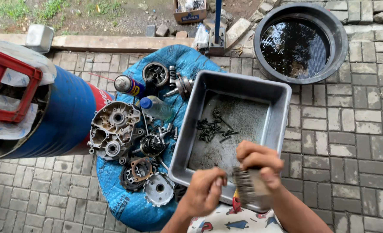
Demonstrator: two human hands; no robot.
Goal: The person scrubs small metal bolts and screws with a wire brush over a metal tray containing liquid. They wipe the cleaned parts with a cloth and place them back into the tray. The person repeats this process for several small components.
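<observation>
left hand (205, 190): pinched on small part, too small to tell
right hand (260, 166): gripping worn grey brush (248, 186), bristles grimy
where: near edge of grey tray (237, 88)
tray: dark bolts (213, 127)

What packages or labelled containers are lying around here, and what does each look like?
Spray can: lying left of the grey metal tray, blue and yellow body, red cap.
Clear plastic bottle: below the can, blue cap, no visible label.
Cardboard box: top centre on the dirt, brown, printed side.
Blue drum: left, round, red band.
</observation>
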